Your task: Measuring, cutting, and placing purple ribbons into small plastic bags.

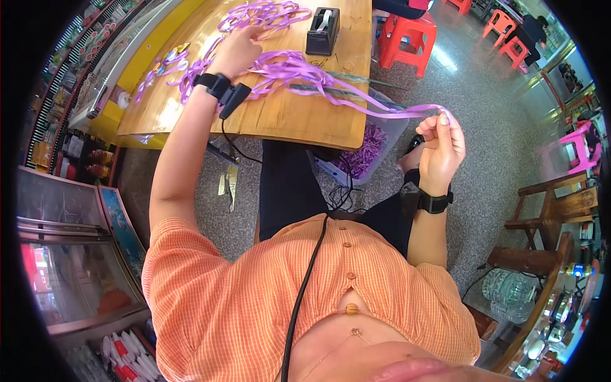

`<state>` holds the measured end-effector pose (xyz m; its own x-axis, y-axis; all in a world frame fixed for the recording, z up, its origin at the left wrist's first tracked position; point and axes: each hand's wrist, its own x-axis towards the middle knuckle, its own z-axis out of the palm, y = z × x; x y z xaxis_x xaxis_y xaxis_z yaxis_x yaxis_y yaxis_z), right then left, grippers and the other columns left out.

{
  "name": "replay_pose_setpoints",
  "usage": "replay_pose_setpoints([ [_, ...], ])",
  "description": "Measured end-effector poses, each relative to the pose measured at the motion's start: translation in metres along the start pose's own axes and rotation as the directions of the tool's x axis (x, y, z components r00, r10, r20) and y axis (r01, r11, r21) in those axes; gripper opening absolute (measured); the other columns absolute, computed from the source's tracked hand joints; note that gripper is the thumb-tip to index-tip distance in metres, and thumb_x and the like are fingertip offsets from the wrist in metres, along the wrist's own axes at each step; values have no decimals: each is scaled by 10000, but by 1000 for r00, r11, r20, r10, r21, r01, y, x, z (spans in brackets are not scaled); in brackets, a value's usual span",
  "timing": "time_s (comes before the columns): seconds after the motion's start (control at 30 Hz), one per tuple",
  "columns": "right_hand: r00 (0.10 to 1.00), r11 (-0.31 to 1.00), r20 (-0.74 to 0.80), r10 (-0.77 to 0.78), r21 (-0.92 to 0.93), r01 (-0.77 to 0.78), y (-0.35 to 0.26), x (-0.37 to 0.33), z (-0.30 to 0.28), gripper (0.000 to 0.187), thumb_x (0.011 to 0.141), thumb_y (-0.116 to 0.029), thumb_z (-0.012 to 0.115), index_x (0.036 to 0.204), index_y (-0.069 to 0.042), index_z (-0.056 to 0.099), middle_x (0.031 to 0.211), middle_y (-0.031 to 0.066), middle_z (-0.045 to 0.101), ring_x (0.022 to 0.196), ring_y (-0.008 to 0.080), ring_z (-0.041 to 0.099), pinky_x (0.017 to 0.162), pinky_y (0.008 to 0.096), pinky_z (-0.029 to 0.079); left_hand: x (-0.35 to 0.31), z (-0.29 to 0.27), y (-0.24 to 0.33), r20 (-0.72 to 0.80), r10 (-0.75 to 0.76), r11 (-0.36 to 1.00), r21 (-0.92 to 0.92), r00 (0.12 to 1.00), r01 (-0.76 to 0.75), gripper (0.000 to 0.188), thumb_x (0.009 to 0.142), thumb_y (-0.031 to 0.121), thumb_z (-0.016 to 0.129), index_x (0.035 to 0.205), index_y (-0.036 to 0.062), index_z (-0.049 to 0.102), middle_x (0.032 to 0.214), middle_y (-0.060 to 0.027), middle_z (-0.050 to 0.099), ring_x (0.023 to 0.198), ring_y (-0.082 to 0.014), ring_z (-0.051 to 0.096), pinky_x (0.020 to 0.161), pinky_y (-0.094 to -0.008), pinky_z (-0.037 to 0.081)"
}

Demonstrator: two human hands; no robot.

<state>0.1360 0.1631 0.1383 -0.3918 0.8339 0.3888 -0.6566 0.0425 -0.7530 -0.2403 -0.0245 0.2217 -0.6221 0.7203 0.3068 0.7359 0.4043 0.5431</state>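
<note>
"Wooden tabletop [305,126], glossy, with a grey speckled floor past its right edge. What's lying on it?"

"Purple ribbon, mostly. One loose bundle [289,69] sits mid-table, and its strands [391,116] run off the right edge into the air."

"And the hands?"

"The right hand [440,153] pinches the end of those strands between thumb and fingertip, its other fingers loosely curled. The left hand [237,54] is back-up over the ribbons, fingers bent (their tips are hidden, so I can't tell whether they grip anything)."

"What could go wrong from here?"

"Snagging, I'd say. The loops overlap a good deal, so a hard pull from the right might cinch them into a knot. If that pinch slackened, the strands could drop off the table edge."

"Where does the bundle lie from each hand?"

"Just right of the left hand and a little nearer the body; well to the left of the right hand, joined to it only by the strands. A second heap [264,16] lies just beyond the left hand."

"Further out?"

"A black tape dispenser [322,39] behind the bundle, a plastic bin [393,137] of purple pieces below the table corner, then a red stool [407,43]."
</note>
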Motion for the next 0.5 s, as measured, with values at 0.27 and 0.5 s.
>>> replay_pose_setpoints([
  [0.27, 1000, 998, 24, 13, -55, -12, 1, -3, 8, 179, 1003, -102, 553, 1108, 16, 636, 862, 81, 659, 754, 160, 634, 710, 315, 553, -21, 64, 48, 113, 713, 700, -67, 692, -711, 323, 897, 55, 551, 1193, 98, 671, 1050, -143, 702, 931, -274, 682, 831, -361, 529],
  [0.5, 999, 997, 0, -35, -70, 35, -4, -5, -11, 182, 1004, -123, 555, 1092, 15, 636, 858, 78, 652, 744, 156, 628, 702, 304, 547, -14, 32, 51, 182, 338, 940, -111, 923, -322, 275, 895, 107, 606, 1157, 96, 689, 1014, -142, 700, 907, -316, 675, 816, -409, 540],
])
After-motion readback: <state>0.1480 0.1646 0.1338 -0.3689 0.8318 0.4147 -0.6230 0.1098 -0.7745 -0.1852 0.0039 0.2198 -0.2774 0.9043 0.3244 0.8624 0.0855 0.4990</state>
